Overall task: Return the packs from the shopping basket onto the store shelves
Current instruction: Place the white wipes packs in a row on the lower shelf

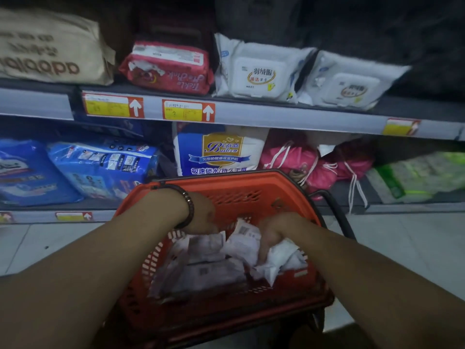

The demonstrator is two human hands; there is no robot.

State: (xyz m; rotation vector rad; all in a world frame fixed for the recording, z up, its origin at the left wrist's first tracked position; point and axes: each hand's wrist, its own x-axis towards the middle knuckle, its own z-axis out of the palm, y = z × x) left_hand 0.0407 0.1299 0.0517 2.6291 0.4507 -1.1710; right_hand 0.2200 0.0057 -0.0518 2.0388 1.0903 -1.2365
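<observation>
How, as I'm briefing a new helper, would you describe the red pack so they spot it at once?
Find the upper shelf above the orange basket. The red pack lies there between a tan bag on its left and two white packs on its right. It alone there is red, with white script.

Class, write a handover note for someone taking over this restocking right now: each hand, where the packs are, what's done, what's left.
Left hand: down in the red basket, on the pale packs; grip blurred.
Right hand: fingers curled on a white pack in the basket.
Done: no pack lifted out yet.
Left: all basket packs go onto the shelves.
</observation>
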